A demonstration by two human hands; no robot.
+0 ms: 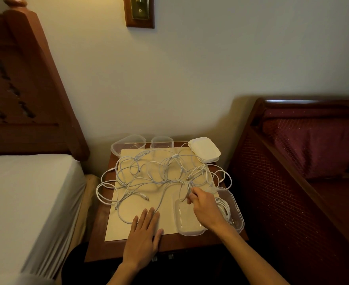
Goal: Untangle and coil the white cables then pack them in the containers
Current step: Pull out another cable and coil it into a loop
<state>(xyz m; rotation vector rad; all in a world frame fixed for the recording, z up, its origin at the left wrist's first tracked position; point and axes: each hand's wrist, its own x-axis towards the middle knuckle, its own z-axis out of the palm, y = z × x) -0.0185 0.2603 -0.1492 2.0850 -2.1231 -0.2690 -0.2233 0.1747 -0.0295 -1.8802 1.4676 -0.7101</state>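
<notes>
A tangle of white cables [159,175] sprawls over a pale mat [140,221] on a small wooden table [99,233]. My left hand [143,235] lies flat on the mat's front edge, fingers straight, touching a cable loop. My right hand [204,208] pinches a white cable strand at the tangle's right side, above a clear container [187,228]. A second clear container [234,214] to its right holds a coiled white cable [224,206]. Two clear containers [128,144] [162,141] stand at the back edge. White lids [205,150] are stacked at the back right.
A bed with a white sheet [25,198] and wooden headboard [25,89] is on the left. A dark red upholstered wooden seat [303,161] is on the right. The wall [190,79] rises right behind the table.
</notes>
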